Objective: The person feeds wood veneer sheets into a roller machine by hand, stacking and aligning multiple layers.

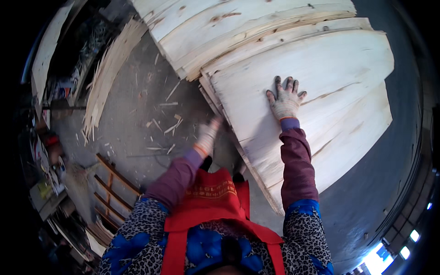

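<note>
My right hand (pixel 286 101), in a pale work glove with dark, stained fingertips, lies spread on the top wood veneer sheet (pixel 339 59). That sheet is broad and pale, with a few dark cracks, and rests on a stack whose layered edge faces me. My left hand (pixel 208 135), also gloved, is beside the stack's left edge, over the floor. Motion smears its fingers, so I cannot tell whether it touches the edge or holds anything.
A second veneer stack (pixel 215 23) adjoins at the far side. Wood splinters (pixel 172 126) litter the grey floor. To the left are a bundle of ragged veneer strips (pixel 112 68) and a slatted wooden frame (pixel 112 192). Clutter lines the left wall.
</note>
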`<state>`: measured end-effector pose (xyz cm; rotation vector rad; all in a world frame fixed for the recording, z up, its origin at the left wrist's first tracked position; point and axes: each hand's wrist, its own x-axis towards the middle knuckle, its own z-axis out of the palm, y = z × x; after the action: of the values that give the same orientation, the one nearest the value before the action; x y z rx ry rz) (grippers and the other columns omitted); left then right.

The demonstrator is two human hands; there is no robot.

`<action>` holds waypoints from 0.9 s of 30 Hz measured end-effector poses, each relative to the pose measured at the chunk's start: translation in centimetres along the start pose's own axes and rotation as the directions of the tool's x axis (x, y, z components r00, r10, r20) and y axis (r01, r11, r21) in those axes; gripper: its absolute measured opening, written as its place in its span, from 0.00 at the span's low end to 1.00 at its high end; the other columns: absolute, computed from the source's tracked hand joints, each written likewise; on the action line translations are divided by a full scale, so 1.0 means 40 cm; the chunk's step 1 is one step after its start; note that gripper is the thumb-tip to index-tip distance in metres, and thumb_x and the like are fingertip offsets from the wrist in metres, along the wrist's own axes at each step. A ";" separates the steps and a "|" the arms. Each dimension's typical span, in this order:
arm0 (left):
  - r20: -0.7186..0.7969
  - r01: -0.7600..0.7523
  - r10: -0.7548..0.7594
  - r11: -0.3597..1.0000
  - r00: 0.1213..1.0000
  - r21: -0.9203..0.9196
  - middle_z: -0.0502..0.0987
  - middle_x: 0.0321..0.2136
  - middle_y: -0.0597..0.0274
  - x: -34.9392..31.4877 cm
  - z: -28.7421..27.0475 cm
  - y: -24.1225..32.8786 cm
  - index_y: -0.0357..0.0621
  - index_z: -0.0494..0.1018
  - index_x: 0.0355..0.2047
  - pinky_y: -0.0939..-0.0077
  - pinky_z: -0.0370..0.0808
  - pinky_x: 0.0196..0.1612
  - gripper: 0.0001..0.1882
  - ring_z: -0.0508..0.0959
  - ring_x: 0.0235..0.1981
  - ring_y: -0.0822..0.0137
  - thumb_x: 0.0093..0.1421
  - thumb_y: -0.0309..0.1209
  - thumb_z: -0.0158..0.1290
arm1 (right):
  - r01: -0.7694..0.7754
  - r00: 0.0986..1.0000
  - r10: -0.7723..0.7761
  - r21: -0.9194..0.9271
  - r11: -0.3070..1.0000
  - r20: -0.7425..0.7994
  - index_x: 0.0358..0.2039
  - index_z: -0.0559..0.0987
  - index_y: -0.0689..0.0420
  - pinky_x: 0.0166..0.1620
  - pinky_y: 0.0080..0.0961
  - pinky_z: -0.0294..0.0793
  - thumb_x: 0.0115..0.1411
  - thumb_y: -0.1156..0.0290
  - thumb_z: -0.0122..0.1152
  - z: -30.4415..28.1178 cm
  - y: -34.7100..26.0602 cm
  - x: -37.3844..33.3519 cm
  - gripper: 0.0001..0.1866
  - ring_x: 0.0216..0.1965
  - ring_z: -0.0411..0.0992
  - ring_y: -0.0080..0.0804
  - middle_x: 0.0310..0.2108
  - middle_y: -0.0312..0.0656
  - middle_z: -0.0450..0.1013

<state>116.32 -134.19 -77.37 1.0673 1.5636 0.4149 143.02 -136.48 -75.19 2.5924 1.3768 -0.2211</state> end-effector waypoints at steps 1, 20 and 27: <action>0.237 0.020 -0.020 1.000 0.971 0.005 0.71 0.42 0.54 -0.022 0.019 -0.058 0.32 0.67 0.46 0.70 0.64 0.47 0.39 0.68 0.44 0.62 0.48 0.59 0.52 | 0.005 1.000 -0.005 -0.010 1.000 0.005 0.60 0.55 0.38 0.56 0.63 0.41 0.56 0.43 0.41 0.006 -0.014 0.001 0.32 0.63 0.41 0.43 0.62 0.45 0.46; -0.089 0.101 -0.147 0.915 0.985 -0.390 0.73 0.37 0.57 -0.305 0.202 -0.087 0.32 0.71 0.39 0.71 0.67 0.43 0.31 0.71 0.38 0.65 0.41 0.44 0.65 | 0.060 0.993 -0.068 -0.079 0.995 -0.097 0.61 0.53 0.40 0.57 0.60 0.41 0.56 0.41 0.39 -0.106 0.006 -0.152 0.34 0.63 0.43 0.45 0.61 0.49 0.48; 0.348 0.446 -0.297 0.727 0.889 -0.522 0.74 0.37 0.61 -0.397 -0.256 -0.175 0.36 0.68 0.45 0.73 0.69 0.39 0.22 0.72 0.36 0.69 0.52 0.35 0.54 | 0.175 0.981 -0.171 0.031 0.984 -0.095 0.60 0.55 0.46 0.57 0.62 0.38 0.53 0.40 0.44 -0.119 -0.306 -0.387 0.38 0.62 0.43 0.54 0.60 0.57 0.48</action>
<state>103.31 -147.79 -70.18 0.2820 1.2569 0.4312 124.43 -141.02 -68.37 2.5438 1.6486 -0.1571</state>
